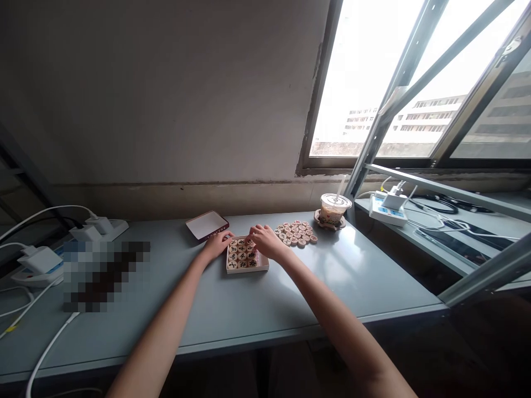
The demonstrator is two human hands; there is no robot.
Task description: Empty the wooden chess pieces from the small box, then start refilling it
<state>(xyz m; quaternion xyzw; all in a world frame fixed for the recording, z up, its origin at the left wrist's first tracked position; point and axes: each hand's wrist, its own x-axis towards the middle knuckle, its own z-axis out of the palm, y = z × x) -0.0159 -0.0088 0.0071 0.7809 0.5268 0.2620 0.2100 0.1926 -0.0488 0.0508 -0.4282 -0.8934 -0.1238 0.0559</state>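
A shallow open box [248, 270] sits on the table, with rows of round wooden xiangqi pieces [242, 256] inside, marked with dark characters. My left hand [216, 246] is at the box's far left corner, its fingers closed on the rim. Over the far right part of the box, my right hand [265, 241] has bent fingers pressed together at a xiangqi piece, mostly hidden under them. The box's right side shows a strip of its floor. More loose xiangqi pieces [297, 233] lie flat in a cluster just right of my right hand.
Behind my left hand lies the box lid [207, 225], inside up. A lidded drink cup [334, 208] with a straw stands on a coaster at the back right. Power strips [388, 209] and cables lie on both sides. A metal frame [384, 116] rises at the right.
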